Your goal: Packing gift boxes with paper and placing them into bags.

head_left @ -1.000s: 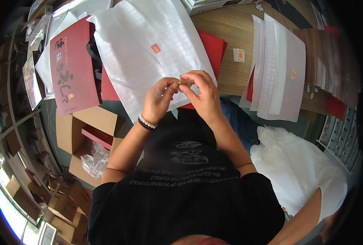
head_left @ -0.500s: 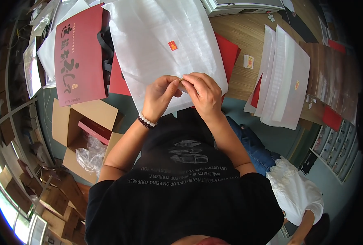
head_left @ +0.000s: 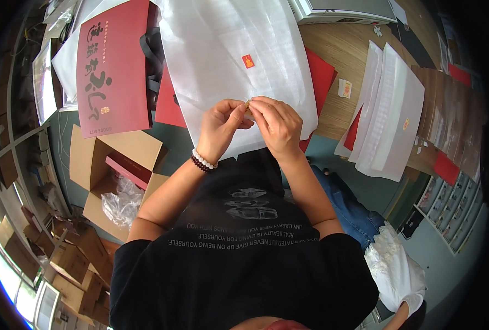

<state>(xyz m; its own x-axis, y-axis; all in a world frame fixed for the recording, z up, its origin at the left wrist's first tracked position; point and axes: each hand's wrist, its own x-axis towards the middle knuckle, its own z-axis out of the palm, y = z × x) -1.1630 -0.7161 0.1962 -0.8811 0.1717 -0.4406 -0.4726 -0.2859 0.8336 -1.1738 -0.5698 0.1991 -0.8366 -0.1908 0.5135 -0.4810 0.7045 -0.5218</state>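
Observation:
My left hand (head_left: 222, 126) and my right hand (head_left: 277, 126) meet at the fingertips over a white translucent sleeve (head_left: 211, 60). Between them they pinch a small yellowish piece (head_left: 247, 106), too small for its kind to be certain. Beyond the fingers, a small red sticker (head_left: 247, 61) with a gold mark sits on the sleeve. Red flat items (head_left: 320, 82) stick out from beneath the sleeve on both sides. A bracelet of white and dark beads (head_left: 203, 161) circles my left wrist.
A red gift bag (head_left: 115, 66) lies left of the sleeve, above an open cardboard box (head_left: 129, 144) with plastic wrap inside. At right are more white sleeves (head_left: 387, 115) and a small sticker paper (head_left: 344, 88). A person in a white top (head_left: 395, 269) is close on the lower right.
The whole view has shifted slightly, so the sleeve and right-hand sleeves appear farther right. Both hands stay together, and the yellowish piece between the fingertips shows more plainly.

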